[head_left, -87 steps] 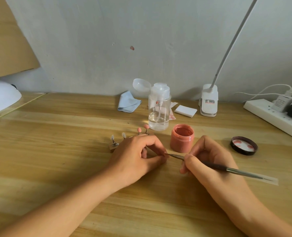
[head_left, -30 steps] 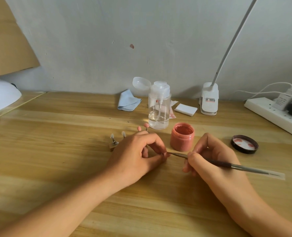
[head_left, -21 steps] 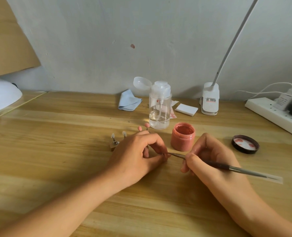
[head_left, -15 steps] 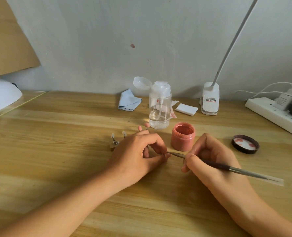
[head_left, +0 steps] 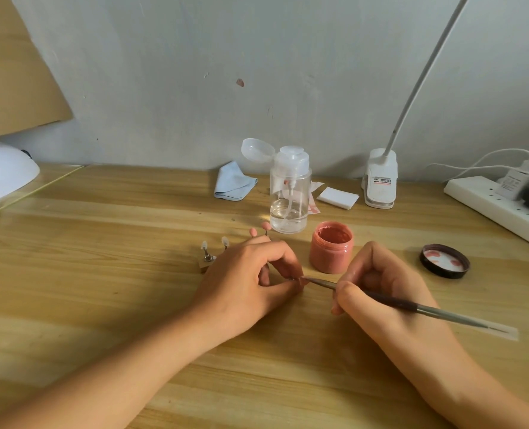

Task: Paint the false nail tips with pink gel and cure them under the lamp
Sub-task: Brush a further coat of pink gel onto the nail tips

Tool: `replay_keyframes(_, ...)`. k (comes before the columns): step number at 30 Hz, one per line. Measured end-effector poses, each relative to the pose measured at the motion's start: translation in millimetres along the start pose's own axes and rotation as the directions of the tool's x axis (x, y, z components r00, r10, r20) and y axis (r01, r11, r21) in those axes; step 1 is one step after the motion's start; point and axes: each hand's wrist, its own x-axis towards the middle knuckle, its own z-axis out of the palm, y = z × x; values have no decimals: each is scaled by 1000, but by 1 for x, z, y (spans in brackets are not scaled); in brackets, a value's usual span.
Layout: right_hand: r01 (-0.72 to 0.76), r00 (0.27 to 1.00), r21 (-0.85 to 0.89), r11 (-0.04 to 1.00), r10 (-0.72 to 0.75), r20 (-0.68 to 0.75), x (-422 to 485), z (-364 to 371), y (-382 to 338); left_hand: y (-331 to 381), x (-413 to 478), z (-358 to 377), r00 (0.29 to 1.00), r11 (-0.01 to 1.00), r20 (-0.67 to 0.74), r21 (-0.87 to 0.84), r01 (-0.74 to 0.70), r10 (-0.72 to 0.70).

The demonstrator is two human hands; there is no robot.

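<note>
**Wooden tabletop (head_left: 102,274), brush at nail tip**

Left hand (head_left: 247,283) fingers pinched a nail tip (head_left: 297,278), largely hidden; right hand (head_left: 377,292) fingers clenched the brush (head_left: 411,306). Behind stood the open pink gel jar (head_left: 331,246), its lid (head_left: 444,261), a clear bottle (head_left: 290,193); the white lamp (head_left: 3,171) sat far left.

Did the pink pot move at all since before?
No. The pink pot sits just right of the clear bottle and left of the black lid, as it did earlier.
</note>
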Motion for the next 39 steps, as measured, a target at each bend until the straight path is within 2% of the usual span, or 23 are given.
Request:
replay_keyframes(10,-2,1000,-40,999,2,12,0,0,0,-1,0,1,1000,1000,1,-2,-14,14)
replay_keyframes(15,-8,997,-47,999,4,-79,2,-3,2,-3,0,2,1000,998,-6,-55,7,-7)
replay_keyframes(39,7,995,-99,995,-16,-96,3,1,2,-8,1,2,999,998,24,-53,26,-25)
